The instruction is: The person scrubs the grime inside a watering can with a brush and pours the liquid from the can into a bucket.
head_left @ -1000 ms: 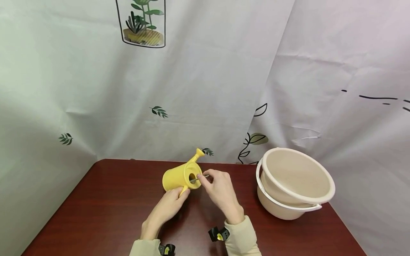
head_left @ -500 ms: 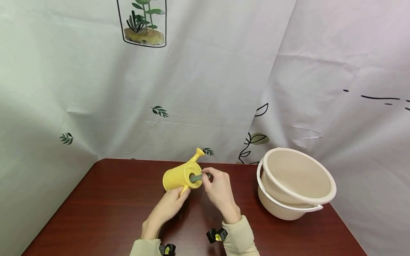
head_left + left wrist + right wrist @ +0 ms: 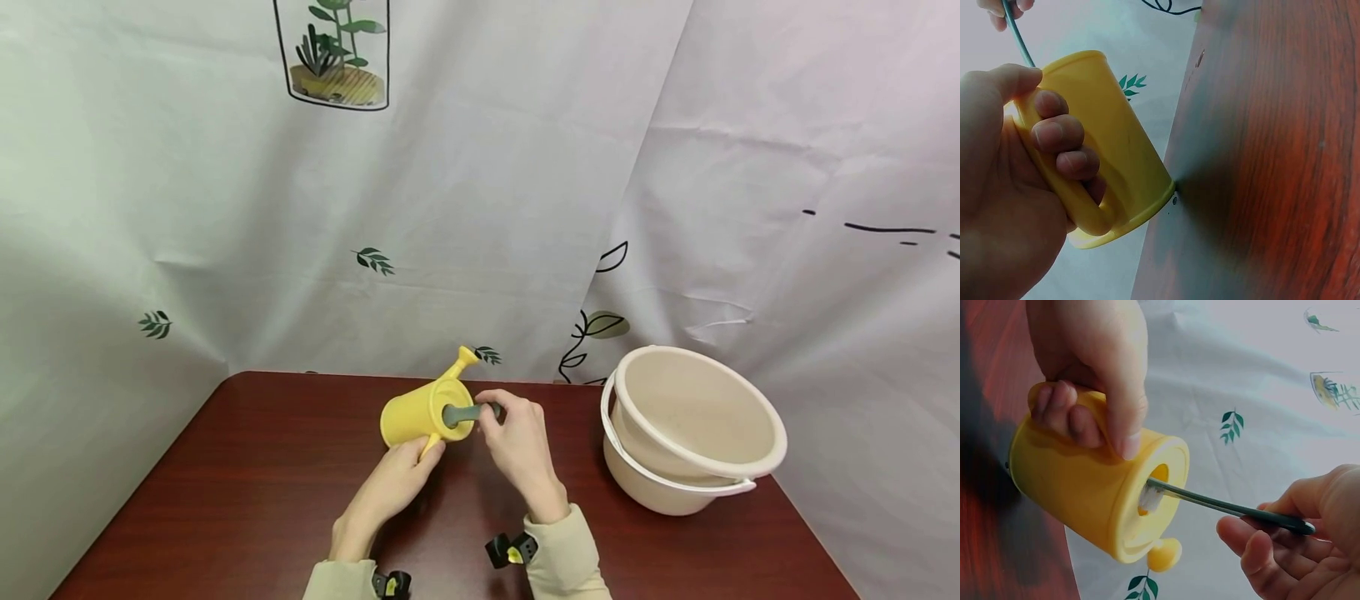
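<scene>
A yellow watering can (image 3: 408, 417) is held tilted above the table, its top opening turned to the right. My left hand (image 3: 393, 483) grips its handle, fingers curled round it in the left wrist view. My right hand (image 3: 522, 450) pinches the end of a brush with a slim grey-green handle (image 3: 468, 413). The brush's other end sits inside the can's opening; whitish bristles (image 3: 1150, 499) show just within the hole in the right wrist view. The rest of the brush head is hidden by the can. The spout (image 3: 463, 361) points up and away.
Two cream basins (image 3: 660, 492) stand stacked at the right of the dark red wooden table (image 3: 225, 492), the upper one tilted. A white handle hangs round them. A white cloth backdrop (image 3: 480, 183) with printed leaves rises behind the table.
The brush handle has turned from its thin edge to its flat side, and a little more of it shows outside the can. My left hand and the can have hardly moved.
</scene>
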### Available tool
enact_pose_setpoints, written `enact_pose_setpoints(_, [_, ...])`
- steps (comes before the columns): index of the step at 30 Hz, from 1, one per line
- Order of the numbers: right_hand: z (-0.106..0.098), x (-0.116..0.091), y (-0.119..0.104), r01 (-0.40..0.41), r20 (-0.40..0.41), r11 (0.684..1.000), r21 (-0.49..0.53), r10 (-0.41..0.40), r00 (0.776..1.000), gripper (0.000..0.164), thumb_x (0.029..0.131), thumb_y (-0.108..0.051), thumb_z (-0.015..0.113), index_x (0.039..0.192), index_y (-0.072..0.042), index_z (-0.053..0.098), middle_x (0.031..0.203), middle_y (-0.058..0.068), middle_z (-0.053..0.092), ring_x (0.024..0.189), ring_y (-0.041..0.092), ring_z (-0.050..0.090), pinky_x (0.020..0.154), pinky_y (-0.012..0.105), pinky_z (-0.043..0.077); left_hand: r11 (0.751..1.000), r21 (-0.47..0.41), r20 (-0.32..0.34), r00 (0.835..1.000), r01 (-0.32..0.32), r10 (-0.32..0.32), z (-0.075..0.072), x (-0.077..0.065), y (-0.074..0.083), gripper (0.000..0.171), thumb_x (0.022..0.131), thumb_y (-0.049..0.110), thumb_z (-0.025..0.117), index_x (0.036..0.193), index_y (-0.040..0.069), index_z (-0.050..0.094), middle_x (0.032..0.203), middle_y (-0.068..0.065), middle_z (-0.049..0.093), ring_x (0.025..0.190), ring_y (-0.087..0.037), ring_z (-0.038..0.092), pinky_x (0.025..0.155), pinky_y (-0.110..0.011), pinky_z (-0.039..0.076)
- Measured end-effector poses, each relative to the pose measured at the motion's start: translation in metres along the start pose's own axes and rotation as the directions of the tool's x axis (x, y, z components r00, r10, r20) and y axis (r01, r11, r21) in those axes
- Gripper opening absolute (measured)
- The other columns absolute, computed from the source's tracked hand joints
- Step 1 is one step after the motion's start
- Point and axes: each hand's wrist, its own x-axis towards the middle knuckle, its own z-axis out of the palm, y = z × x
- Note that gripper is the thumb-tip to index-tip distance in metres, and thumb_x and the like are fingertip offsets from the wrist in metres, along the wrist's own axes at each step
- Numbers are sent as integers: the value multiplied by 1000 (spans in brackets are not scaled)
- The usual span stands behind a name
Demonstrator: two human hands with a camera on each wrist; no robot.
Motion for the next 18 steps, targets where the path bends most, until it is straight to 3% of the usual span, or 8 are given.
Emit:
enact_pose_setpoints(6, [-2,1,1,-79,20,995,61,78,997,16,89,-2,59,93,-10,73,60,-10,61,51,5,57,47,26,47,1000,-16,2,1000,8,-8,0,0,-1,40,103,38,50,71,14,47,61,7,36,53,-7,34,54,-24,34])
enact_pose_setpoints(11, [-4,1,5,-172,13,975,137,172,985,17,89,-1,58,93,-9,73,58,-4,62,51,10,61,49,28,51,1000,-16,3,1000,-9,9,0,1,-2,41,103,39,49,69,15,46,60,8,35,53,-6,33,53,-24,33])
enact_pose_setpoints(18, [-5,3,8,-215,19,955,205,216,976,17,89,0,58,93,-7,73,59,2,65,54,23,65,51,31,53,1000,1,-13,1000,-17,17,-1,0,-2,40,103,36,50,68,17,46,60,10,35,53,-4,33,53,-24,33])
